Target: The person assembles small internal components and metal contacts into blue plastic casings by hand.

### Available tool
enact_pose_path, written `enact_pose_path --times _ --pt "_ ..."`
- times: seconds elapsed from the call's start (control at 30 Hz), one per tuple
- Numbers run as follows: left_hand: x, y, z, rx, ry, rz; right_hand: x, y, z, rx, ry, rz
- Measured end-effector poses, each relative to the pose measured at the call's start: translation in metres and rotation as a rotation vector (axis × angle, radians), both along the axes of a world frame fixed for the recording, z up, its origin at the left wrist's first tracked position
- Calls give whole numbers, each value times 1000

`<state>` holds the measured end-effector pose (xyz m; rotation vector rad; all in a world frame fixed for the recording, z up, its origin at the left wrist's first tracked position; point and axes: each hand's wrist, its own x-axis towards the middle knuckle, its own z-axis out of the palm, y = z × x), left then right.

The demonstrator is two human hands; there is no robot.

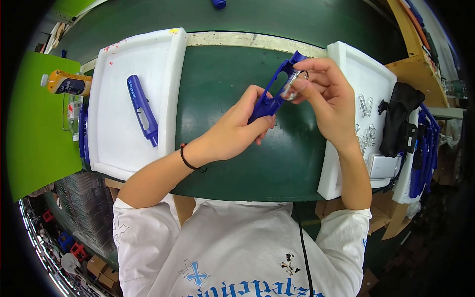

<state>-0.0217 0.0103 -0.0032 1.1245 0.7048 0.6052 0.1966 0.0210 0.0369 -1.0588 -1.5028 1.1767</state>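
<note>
My left hand [237, 129] is curled tight around the lower end of a blue plastic housing [275, 94], which slants up to my right hand [324, 94]; those fingers are pinched together on a small clear part [292, 85] pressed against the housing's upper end.

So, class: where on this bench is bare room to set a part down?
Most of the left foam tray around the blue housing, and the green mat between both trays. The right foam tray is crowded with clear parts.
</note>
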Motion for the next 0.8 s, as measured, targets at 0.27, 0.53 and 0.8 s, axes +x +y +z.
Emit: enact_pose_path --times 0.27,0.53,0.8 --pt "1 2 6 -7 90 9 0 -2 7 204 -362 -146" --pt "4 -3 5 90 199 2 1 -5 6 317 -539 -134" --pt "10 -3 7 192 241 109 -9 -8 -6 724 -589 -157"
